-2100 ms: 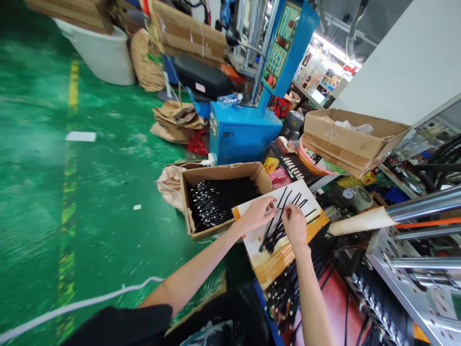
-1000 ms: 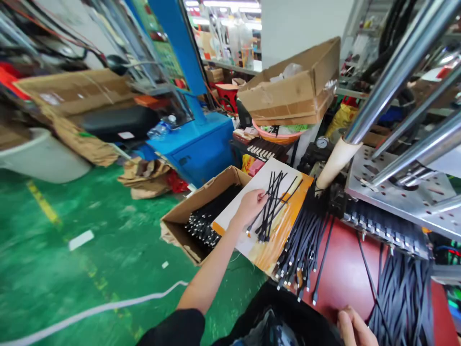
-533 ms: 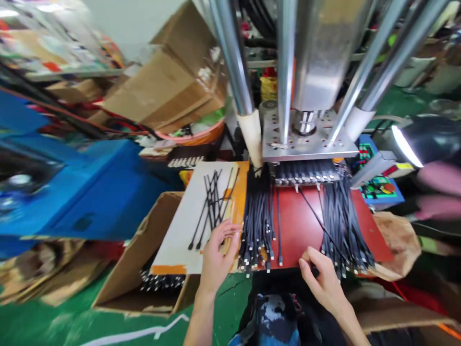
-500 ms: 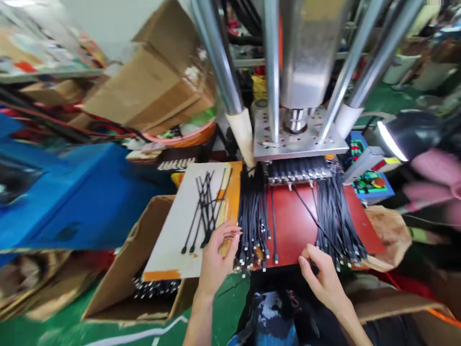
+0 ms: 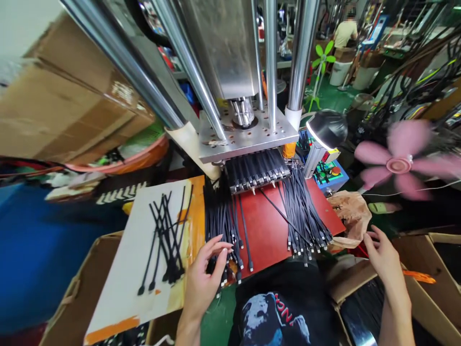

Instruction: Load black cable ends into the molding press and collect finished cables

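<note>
My left hand (image 5: 203, 278) hovers over the near ends of a bundle of black cables (image 5: 220, 226) on the red work plate (image 5: 268, 230), fingers curled loosely and apart, holding nothing. My right hand (image 5: 382, 250) is open in the air to the right, beside a brown paper bag (image 5: 347, 216). A second bundle of black cables (image 5: 306, 218) fans out on the plate's right side. Several loose black cables (image 5: 165, 235) lie on a white and orange board (image 5: 133, 269) at the left.
A metal press with steel columns (image 5: 248, 129) stands behind the plate. A lamp (image 5: 326, 129) and a spinning pink fan (image 5: 399, 163) are at the right. Cardboard boxes sit at lower right (image 5: 428, 283), lower left (image 5: 68, 298) and upper left (image 5: 65, 115). A person stands far behind (image 5: 345, 31).
My view has swung right from the floor and box to the press. My left hand left the loose cables for the bundle. My right hand moved from the plate's front edge out to the right.
</note>
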`<act>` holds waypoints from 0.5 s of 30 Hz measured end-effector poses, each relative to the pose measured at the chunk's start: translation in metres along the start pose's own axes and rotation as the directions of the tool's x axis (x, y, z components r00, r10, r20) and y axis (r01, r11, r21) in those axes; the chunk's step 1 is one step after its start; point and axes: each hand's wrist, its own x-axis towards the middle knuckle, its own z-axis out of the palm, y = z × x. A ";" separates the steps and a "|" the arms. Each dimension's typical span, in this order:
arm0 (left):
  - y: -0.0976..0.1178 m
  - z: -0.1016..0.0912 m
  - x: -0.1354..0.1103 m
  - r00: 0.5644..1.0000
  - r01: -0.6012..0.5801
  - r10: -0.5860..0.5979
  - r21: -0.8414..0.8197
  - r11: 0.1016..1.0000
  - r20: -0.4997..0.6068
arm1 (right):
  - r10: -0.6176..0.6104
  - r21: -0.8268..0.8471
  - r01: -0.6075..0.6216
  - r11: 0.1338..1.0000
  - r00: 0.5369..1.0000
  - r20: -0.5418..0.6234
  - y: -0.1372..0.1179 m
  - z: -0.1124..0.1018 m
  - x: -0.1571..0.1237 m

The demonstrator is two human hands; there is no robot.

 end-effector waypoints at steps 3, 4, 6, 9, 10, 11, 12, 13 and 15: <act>0.004 0.003 -0.003 1.000 0.019 -0.018 -0.016 1.000 0.012 | -0.100 0.149 0.093 0.984 0.994 0.035 -0.025 0.007 -0.002; 0.007 0.005 -0.003 1.000 0.020 -0.020 -0.019 1.000 0.023 | -0.175 0.163 0.168 0.972 0.984 0.028 -0.044 0.008 0.000; 0.014 0.007 -0.004 0.999 0.020 -0.019 -0.010 1.000 0.041 | -0.356 0.172 0.346 0.922 0.934 0.032 -0.093 0.013 0.006; 0.024 0.009 -0.003 0.998 0.030 -0.032 0.026 0.999 0.049 | -0.651 0.214 0.620 0.755 0.749 0.127 -0.184 0.037 0.022; 0.026 0.009 -0.004 0.998 0.035 -0.037 0.034 0.999 0.049 | -0.735 0.229 0.700 0.677 0.658 0.163 -0.214 0.051 0.030; 0.027 0.009 -0.004 0.998 0.039 -0.040 0.036 0.999 0.049 | -0.801 0.221 0.770 0.598 0.568 0.188 -0.243 0.069 0.038; 0.027 0.009 -0.005 0.998 0.042 -0.044 0.033 0.999 0.048 | -0.846 0.189 0.828 0.528 0.493 0.203 -0.270 0.088 0.048; 0.027 0.010 -0.006 0.998 0.045 -0.046 0.027 0.999 0.047 | -0.869 0.160 0.860 0.484 0.450 0.207 -0.294 0.109 0.059; 0.026 0.011 -0.009 0.998 0.046 -0.046 0.010 0.999 0.047 | -0.892 0.109 0.895 0.432 0.407 0.196 -0.337 0.146 0.081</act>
